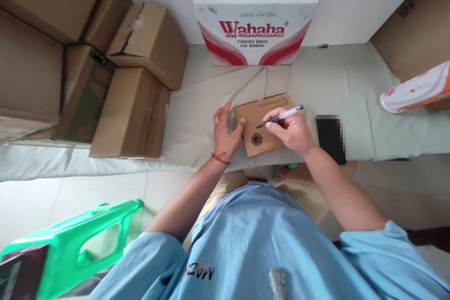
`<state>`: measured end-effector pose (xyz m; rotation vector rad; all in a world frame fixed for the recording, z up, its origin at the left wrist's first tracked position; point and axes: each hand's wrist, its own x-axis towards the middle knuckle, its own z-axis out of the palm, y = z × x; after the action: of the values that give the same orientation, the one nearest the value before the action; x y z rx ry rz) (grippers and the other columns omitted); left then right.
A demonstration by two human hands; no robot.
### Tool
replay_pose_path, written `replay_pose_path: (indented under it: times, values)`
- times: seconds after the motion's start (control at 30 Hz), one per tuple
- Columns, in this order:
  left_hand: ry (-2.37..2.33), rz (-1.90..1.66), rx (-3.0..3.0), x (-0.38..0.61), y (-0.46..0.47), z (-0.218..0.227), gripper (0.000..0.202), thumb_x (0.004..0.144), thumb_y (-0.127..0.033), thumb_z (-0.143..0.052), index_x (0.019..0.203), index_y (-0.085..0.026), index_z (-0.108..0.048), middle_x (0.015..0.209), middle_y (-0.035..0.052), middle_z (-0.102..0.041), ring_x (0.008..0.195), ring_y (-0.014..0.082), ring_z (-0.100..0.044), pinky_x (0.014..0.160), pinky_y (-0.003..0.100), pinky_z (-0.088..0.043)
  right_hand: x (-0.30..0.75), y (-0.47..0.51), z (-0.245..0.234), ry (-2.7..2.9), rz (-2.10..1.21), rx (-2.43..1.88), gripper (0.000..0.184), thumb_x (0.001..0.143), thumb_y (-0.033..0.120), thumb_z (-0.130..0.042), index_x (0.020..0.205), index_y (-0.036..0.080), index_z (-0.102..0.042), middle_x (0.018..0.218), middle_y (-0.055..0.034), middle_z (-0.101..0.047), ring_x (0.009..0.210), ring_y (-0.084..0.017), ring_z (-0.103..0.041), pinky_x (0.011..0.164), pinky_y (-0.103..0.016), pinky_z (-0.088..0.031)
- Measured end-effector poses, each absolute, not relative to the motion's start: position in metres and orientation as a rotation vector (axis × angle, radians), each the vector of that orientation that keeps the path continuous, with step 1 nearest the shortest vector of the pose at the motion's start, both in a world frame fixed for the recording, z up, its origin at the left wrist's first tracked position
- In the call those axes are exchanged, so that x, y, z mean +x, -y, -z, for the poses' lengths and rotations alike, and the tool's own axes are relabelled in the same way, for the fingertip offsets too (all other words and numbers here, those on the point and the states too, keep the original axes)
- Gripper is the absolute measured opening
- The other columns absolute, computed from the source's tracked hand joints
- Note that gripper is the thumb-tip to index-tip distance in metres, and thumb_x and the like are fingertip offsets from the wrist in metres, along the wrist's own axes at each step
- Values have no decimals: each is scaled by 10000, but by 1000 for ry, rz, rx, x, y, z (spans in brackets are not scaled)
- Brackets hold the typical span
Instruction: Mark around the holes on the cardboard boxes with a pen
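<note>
- Main thing here was a small cardboard box (270, 142), lying flat on the cloth-covered desk (365, 98) in front of the person, slightly turned, its near corner just short of the front edge.
- Right hand (294, 130) was pinching a pen (291, 111), point down at the box top by a round dark mark; couldn't tell if the tip was actually touching.
- Left hand (227, 133) was spread out and gripping nothing, thumb on the box's left edge, fingers off past that side.
- To the right, a black flat item (327, 136) sat near the right forearm, its near end at the desk's front edge, so that side was tighter.
- Left side had more room: a wide stretch of cloth ran over to the stacked cartons (130, 112).
- Behind the box, a strip of cloth separated it from the Wahaha carton (255, 33) against the wall.
- Green stool (66, 232) stood on the floor, lower left.
</note>
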<state>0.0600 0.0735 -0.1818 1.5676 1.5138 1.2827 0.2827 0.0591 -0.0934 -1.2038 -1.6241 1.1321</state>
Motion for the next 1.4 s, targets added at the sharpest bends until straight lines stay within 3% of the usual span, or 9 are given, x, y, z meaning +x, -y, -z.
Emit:
replay_pose_path:
  times: [0.1, 0.23, 0.37, 0.5, 0.73, 0.97, 1.4]
  values:
    - [-1298, -1259, 1888, 56, -46, 189, 749, 1082, -663, -573, 1721, -316, -390, 1752, 149, -438, 1672, 341, -366, 1372, 575, -326, 278, -67, 110, 1676, -1142, -1181, 155, 949, 341, -657, 894, 208, -715, 586, 60, -504, 515, -96, -416, 517, -263, -305]
    - [-1063, -1188, 2089, 55, -22, 200, 951, 1038, -726, -608, 1786, -280, -226, 1807, 199, -351, 1730, 413, -240, 1383, 652, -274, 280, -61, 120, 1639, -1016, -1185, 161, 951, 334, -621, 925, 218, -730, 599, 42, -544, 534, -116, -461, 528, -266, -341]
    - [-1090, -1211, 2066, 55, -25, 206, 750, 1096, -559, -610, 1746, -294, -344, 1752, 178, -457, 1712, 378, -312, 1375, 653, -306, 275, -44, 118, 1589, -930, -1220, 150, 950, 309, -623, 886, 222, -727, 586, 42, -558, 503, -111, -463, 502, -263, -339]
    - [-1040, -1244, 2070, 56, -31, 207, 651, 1099, -511, -622, 1685, -281, -456, 1724, 172, -491, 1705, 366, -331, 1374, 652, -315, 268, -33, 116, 1642, -903, -1204, 123, 939, 253, -627, 859, 217, -714, 548, 63, -526, 459, -92, -414, 490, -258, -324]
    - [-1047, -1253, 2043, 58, -28, 207, 609, 1124, -506, -533, 1682, -274, -455, 1729, 165, -479, 1707, 367, -321, 1381, 666, -296, 274, -37, 122, 1633, -989, -1198, 151, 967, 303, -633, 904, 218, -741, 592, 50, -584, 477, -97, -458, 491, -254, -343]
    - [-1072, -1236, 2087, 58, -29, 207, 603, 1126, -517, -504, 1669, -259, -464, 1709, 172, -502, 1703, 367, -332, 1370, 680, -316, 268, -36, 118, 1723, -873, -1253, 160, 958, 303, -613, 890, 213, -727, 639, 27, -669, 494, -102, -524, 544, -261, -409]
    - [-1072, -1233, 2066, 58, -28, 206, 596, 1116, -510, -521, 1654, -257, -484, 1710, 169, -503, 1700, 369, -337, 1375, 678, -301, 268, -35, 116, 1773, -865, -1252, 142, 945, 306, -625, 863, 225, -708, 588, 37, -627, 471, -110, -484, 523, -276, -377]
